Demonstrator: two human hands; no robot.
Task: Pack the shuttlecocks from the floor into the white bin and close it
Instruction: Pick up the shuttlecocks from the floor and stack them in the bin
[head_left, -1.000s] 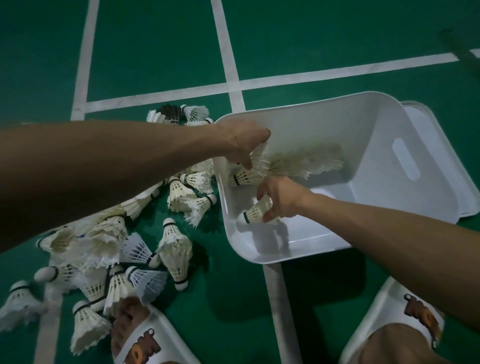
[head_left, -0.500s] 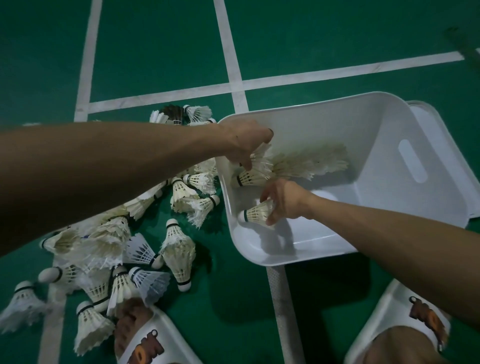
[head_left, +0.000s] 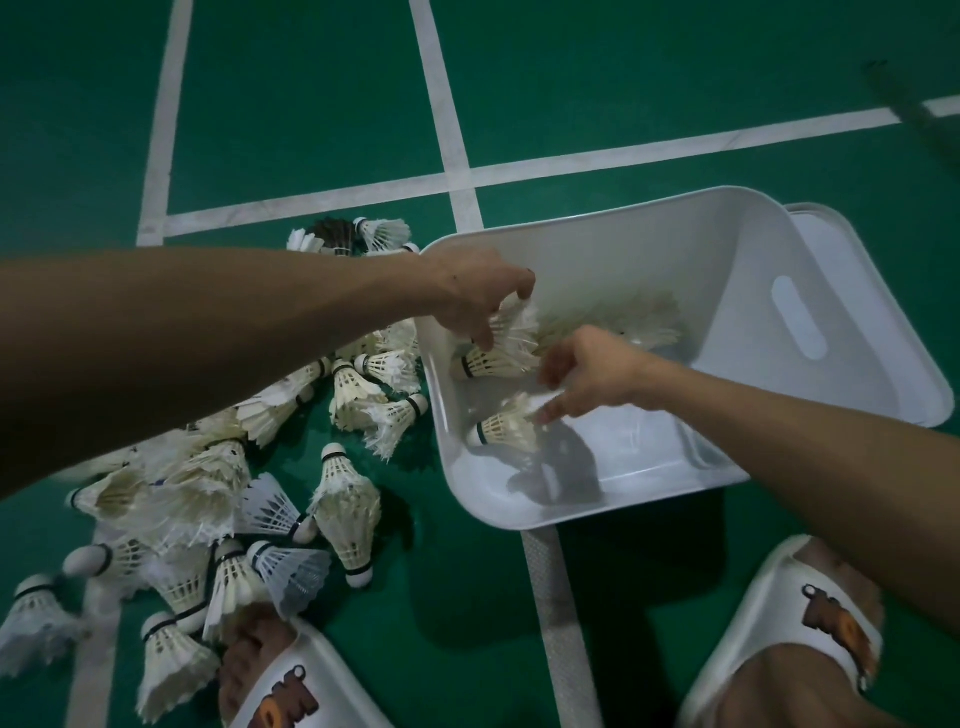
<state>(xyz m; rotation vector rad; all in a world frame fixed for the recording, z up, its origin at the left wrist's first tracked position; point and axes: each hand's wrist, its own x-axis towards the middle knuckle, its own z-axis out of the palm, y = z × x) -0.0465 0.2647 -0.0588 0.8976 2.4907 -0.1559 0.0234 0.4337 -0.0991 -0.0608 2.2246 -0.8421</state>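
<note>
Left hand (head_left: 475, 299): reaches in over the left rim of the white bin (head_left: 649, 244). Thumb and fingers are curled round the feather skirt of the far shuttlecock (head_left: 496, 356), which lies on its side inside the bin with the cork pointing left.

Right hand (head_left: 592, 374): positioned inside the bin, just right of the left hand. Fingers are loosely extended and hold nothing. The fingertips are at the skirt of the near shuttlecock (head_left: 504, 428); motion blur prevents confirmation of contact. This shuttlecock also lies on its side on the bin floor, cork to the left.

Bin contents: a row of shuttlecocks (head_left: 639, 319) lies on the far side of both hands, reaching toward the right wall.

White bin: stands open on the green floor (head_left: 571, 78), right of centre, with a slot handle in the right wall. A white lid (head_left: 852, 244) shows past the far right edge of the bin.

Remaining stock: a pile of shuttlecocks (head_left: 345, 499) lies on the floor left of the bin, from the far left corner of the bin to the near left.

Near edge: left slipper (head_left: 280, 691) and right slipper (head_left: 810, 618), both white.
</note>
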